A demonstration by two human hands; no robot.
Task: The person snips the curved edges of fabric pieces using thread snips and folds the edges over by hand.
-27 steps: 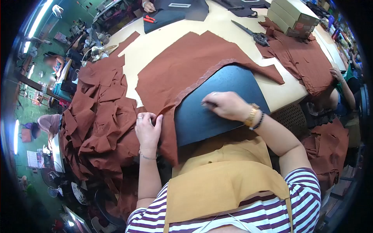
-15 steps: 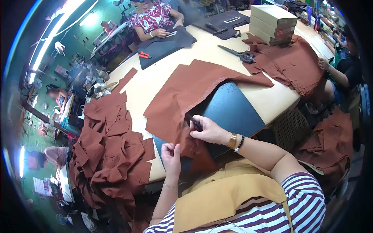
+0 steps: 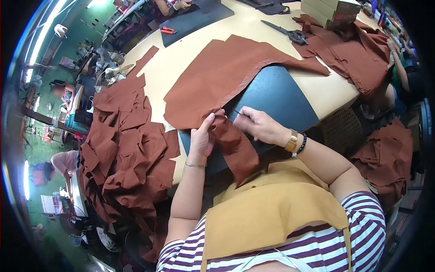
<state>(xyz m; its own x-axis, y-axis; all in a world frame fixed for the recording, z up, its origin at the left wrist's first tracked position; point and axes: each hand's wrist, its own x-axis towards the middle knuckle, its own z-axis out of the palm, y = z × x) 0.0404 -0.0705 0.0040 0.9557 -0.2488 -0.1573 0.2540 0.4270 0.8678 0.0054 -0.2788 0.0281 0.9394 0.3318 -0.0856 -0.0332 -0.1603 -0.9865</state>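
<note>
Head view: left hand (image 3: 202,139) grips the rust-brown woven cloth (image 3: 222,72), its length running far-right; right hand (image 3: 257,124), curled round a slim dark tool (image 3: 237,112), is just right.

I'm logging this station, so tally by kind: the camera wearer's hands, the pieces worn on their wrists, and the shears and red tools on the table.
Hands: 2 (left hand, right hand)
Wrist pieces: 3 (thin bracelet, gold band, black beaded bracelet)
Shears: 1 pair
Red tools: 1
Total: 7
</note>
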